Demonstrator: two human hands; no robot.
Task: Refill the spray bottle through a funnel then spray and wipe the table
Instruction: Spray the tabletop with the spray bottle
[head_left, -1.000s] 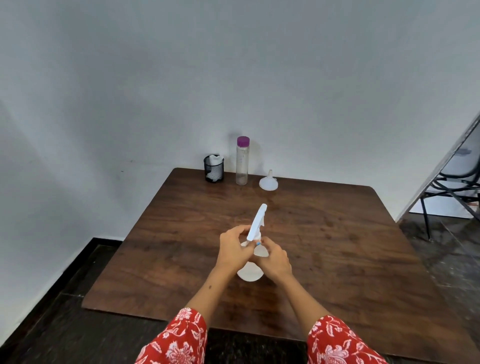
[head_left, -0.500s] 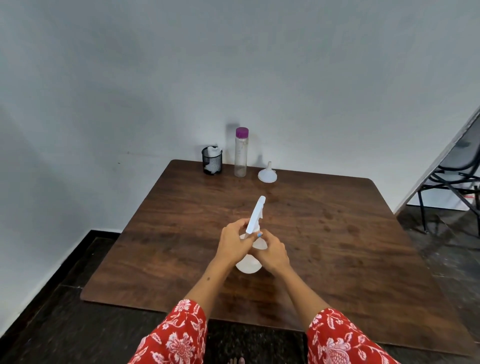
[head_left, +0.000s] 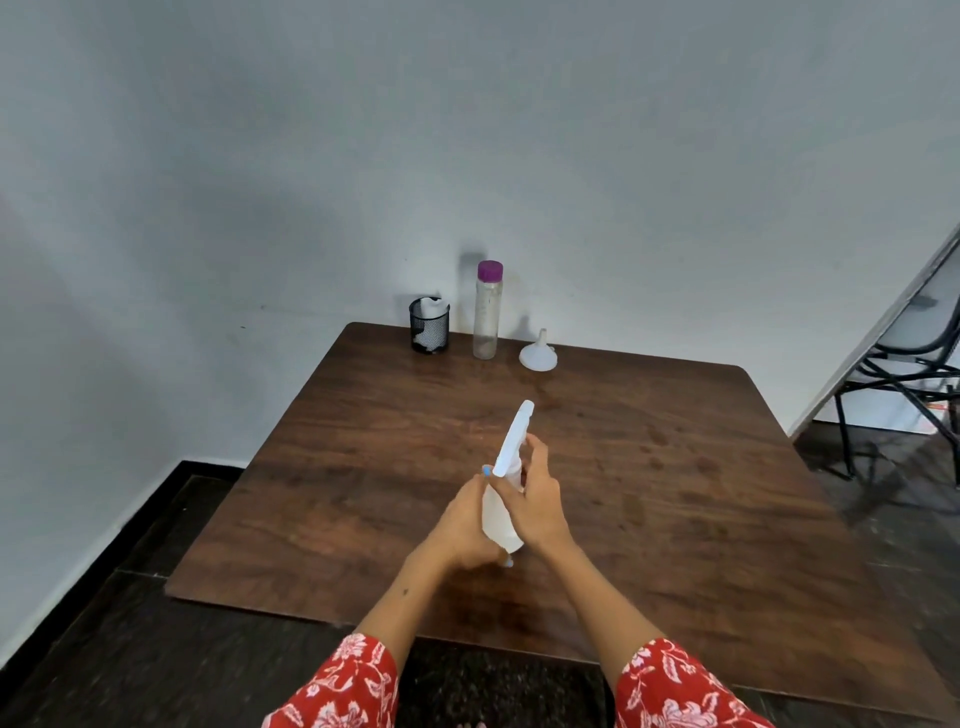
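A white spray bottle stands near the middle of the dark wooden table, its long trigger head pointing away from me. My left hand wraps the bottle's body from the left. My right hand grips its neck just under the head. At the table's far edge stand a clear bottle with a purple cap and a white funnel, spout up. A black mesh cup holding a white cloth sits left of them.
A grey wall runs behind the table and along the left. A black metal chair stands on the dark floor at the right, beyond a slanted white panel. The table's near edge lies just in front of my red floral sleeves.
My left hand has slid down from the bottle's neck to its body. My right hand has shifted up to the neck. The view has tilted up slightly.
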